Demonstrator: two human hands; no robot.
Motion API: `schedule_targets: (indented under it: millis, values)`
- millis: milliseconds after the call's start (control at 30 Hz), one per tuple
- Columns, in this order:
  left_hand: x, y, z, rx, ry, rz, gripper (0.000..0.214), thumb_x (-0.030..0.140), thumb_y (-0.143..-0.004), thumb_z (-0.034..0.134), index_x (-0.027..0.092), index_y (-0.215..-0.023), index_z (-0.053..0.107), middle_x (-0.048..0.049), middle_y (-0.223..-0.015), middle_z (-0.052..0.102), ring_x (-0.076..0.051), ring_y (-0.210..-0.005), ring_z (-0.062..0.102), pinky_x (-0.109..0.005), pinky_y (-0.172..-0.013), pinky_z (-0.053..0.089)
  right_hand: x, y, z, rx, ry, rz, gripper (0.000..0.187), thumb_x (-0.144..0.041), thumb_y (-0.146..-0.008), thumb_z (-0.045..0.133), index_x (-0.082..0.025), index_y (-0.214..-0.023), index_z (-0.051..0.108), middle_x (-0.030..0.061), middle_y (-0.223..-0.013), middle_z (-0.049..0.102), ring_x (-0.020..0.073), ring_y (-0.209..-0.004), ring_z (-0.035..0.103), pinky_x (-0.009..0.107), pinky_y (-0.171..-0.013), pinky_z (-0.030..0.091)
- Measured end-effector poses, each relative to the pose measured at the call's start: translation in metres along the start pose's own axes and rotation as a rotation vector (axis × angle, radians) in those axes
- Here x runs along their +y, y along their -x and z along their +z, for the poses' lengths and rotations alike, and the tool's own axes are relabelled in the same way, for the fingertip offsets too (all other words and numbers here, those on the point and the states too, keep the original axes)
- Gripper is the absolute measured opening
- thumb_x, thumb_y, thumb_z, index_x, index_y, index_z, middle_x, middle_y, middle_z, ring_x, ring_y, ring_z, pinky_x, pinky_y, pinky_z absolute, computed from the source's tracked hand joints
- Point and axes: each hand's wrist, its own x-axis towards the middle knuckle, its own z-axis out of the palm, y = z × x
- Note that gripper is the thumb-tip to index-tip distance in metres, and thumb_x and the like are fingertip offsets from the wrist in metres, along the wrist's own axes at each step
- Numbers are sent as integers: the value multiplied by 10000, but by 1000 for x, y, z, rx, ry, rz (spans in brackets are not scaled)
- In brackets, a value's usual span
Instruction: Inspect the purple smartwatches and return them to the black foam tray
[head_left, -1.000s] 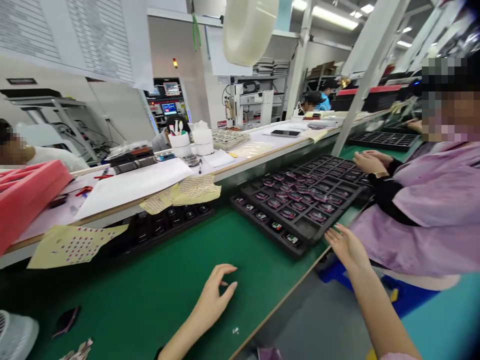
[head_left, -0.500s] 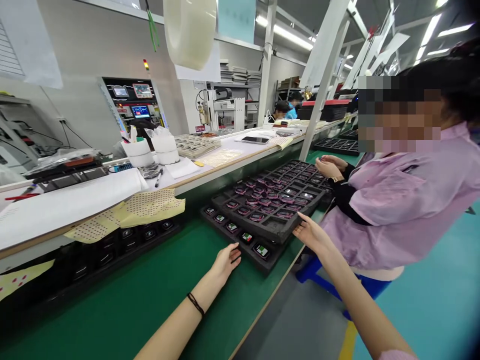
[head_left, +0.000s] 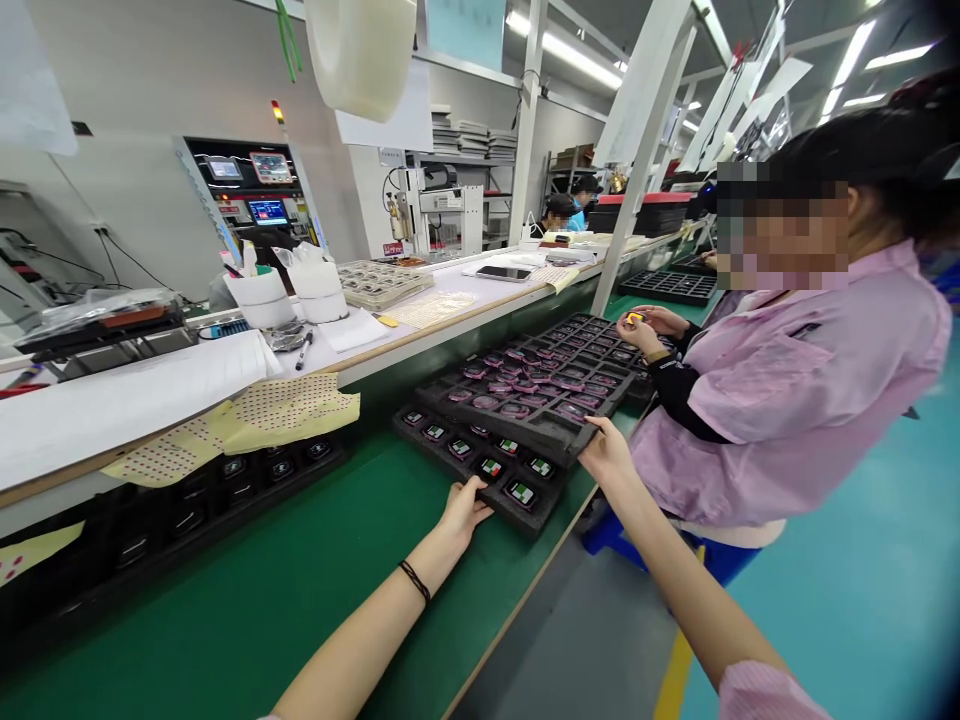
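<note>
My right hand [head_left: 606, 452] is closed on the near right corner of the upper black tray [head_left: 556, 437], whose compartments hold many pinkish-purple watch-like frames. That corner is tilted up off the lower black tray [head_left: 541, 512], where several small square modules with lit screens [head_left: 520, 491] sit in pockets. At the lower tray's near left edge, my left hand [head_left: 463, 512] has its thumb on top and its fingers curled under the rim. The far part of the lower tray is hidden beneath the upper one.
A co-worker in pink [head_left: 795, 370] sits at the right, holding a small yellow-lit item [head_left: 635, 317]. More black trays [head_left: 281, 468] stand under the shelf at left. The white shelf [head_left: 450, 315] carries white cups [head_left: 319, 290], papers and a phone [head_left: 504, 273]. Green bench surface [head_left: 300, 600] shows at near left.
My left hand has moved onto the lower tray's edge. The upper tray has shifted away and tilted, uncovering more lit screens below. The co-worker's hands now show a yellow-lit item.
</note>
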Motion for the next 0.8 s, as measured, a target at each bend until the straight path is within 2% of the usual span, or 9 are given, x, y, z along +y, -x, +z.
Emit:
schedule_targets:
  millis: [133,267,400,500,633,800]
  values:
    - [-1,14,-5,51,-6,-9,195,70,-798,496,203,-793,352,18,-664,565,-122,-575,621,-311,-700,560,-4,-10,1,6,-57,-33,144,-151,-713,502,-178,-821,594,29,-711,690,196,-681,678,359,-742,600]
    - [3,44,-30,92,-19,-35,161,82,-798,493,195,-781,378,14,-631,576,-123,-541,617,-299,-671,561,-1,-22,3,8,-106,-52,153,-123,-702,484,-191,-810,568,18,-687,674,183,-645,668,332,-687,605]
    - [10,81,-75,156,-23,-55,105,102,-792,496,184,-799,430,2,-634,601,-136,-541,631,-300,-671,565,3,-30,1,7,-130,-53,177,-108,-695,471,-191,-819,565,16,-674,663,189,-638,664,349,-669,607]
    - [3,113,-115,211,-38,-81,120,122,-748,536,181,-840,487,-18,-691,647,-148,-570,652,-300,-681,569,5,-31,-2,3,-138,-55,200,-106,-680,480,-186,-838,574,18,-701,668,193,-648,665,375,-705,604]
    - [-24,162,-169,303,-58,-100,178,166,-698,607,186,-853,522,-19,-723,672,-166,-586,667,-303,-663,570,6,-28,-5,18,-124,-44,217,-107,-659,481,-175,-843,575,31,-746,680,204,-661,666,429,-746,597]
    - [-56,227,-226,479,-7,-125,351,220,-663,588,205,-1013,569,-20,-758,706,-211,-602,679,-321,-616,558,11,-15,-4,58,-62,-7,283,-80,-617,445,-166,-860,562,45,-818,689,212,-757,674,447,-787,585]
